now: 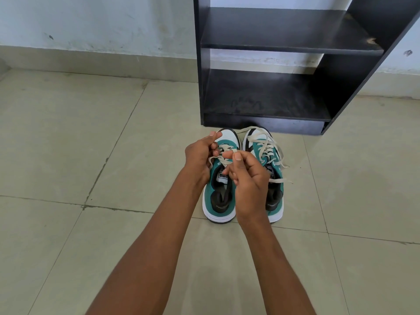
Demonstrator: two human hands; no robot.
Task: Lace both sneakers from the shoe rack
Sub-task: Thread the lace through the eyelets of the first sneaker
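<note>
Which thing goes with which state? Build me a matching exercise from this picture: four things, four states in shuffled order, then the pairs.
Things
1. left sneaker
2. right sneaker
3. shoe rack
4. hands, left and right

States
A. shelves bare
B. lace ends lying loose over its side and the floor
C. pinching a cream lace
D. being worked on, lace held above its tongue

Pairs: 1-D, 2-B, 3-A, 4-C
</note>
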